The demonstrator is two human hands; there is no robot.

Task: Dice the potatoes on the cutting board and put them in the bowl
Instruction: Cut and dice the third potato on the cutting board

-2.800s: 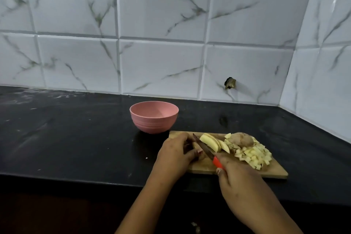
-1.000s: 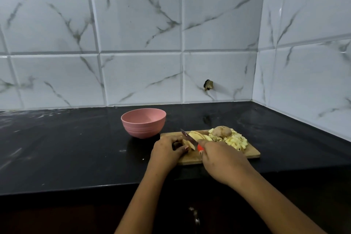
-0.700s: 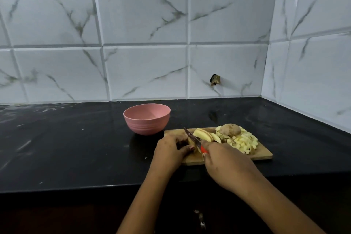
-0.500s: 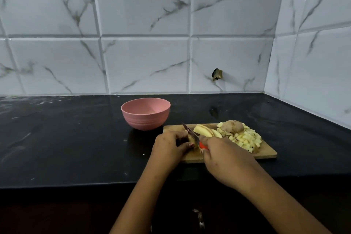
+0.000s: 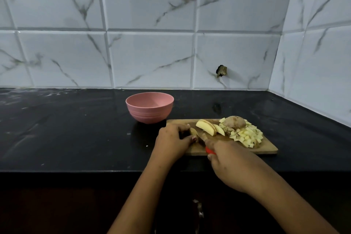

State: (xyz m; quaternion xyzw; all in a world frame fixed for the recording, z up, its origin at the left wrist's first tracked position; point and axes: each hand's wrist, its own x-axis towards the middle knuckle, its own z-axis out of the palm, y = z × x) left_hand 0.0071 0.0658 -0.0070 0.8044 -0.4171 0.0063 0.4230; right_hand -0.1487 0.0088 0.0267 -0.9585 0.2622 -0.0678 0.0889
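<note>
Just knife in R hand

A wooden cutting board is laid on the counter, with a pink bowl set upright just beyond its left end. Pale potato cubes are heaped at the board's right with a skin-on potato half at their far edge. Potato wedges are leaned beside them, and one small piece is pinched by the left hand.

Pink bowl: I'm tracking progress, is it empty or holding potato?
Empty, as far as shows: the pink bowl inside is bare; diced potato sits piled on the cutting board.
</note>
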